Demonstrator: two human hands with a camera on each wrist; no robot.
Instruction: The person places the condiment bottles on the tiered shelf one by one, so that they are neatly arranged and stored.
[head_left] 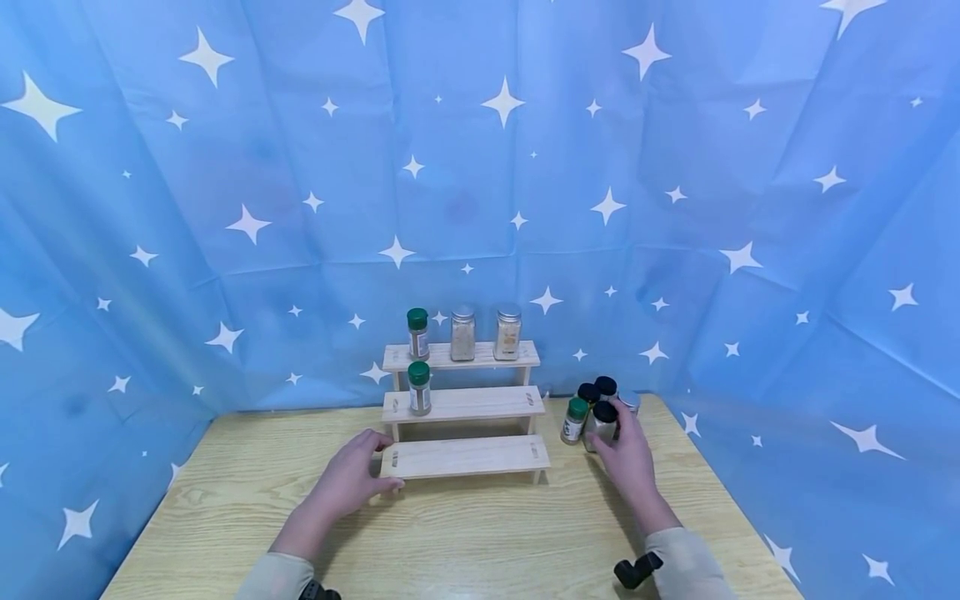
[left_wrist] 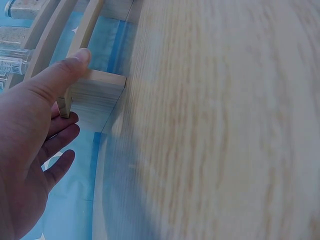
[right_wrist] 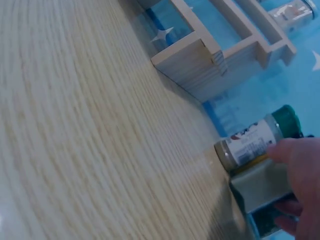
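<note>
A three-step wooden rack (head_left: 465, 457) stands on the table. My left hand (head_left: 348, 477) holds the left end of its lowest shelf; in the left wrist view the thumb lies over the board (left_wrist: 86, 31) and the fingers are around its other side. To the right of the rack, my right hand (head_left: 632, 460) grips a black-capped spice jar (head_left: 597, 433) between thumb and fingers. That jar stands in a tight group beside a green-capped spice jar (head_left: 573, 421), whose printed label (right_wrist: 251, 143) shows in the right wrist view. The fingers partly cover the gripped jar.
On the top shelf stand a green-capped jar (head_left: 417, 335) and two silver-lidded jars, one nearer the middle (head_left: 462, 335) and one at right (head_left: 507, 335). Another green-capped jar (head_left: 419, 390) is on the middle shelf. Behind the right hand are more black caps (head_left: 605, 385) and a silver lid (head_left: 632, 400).
</note>
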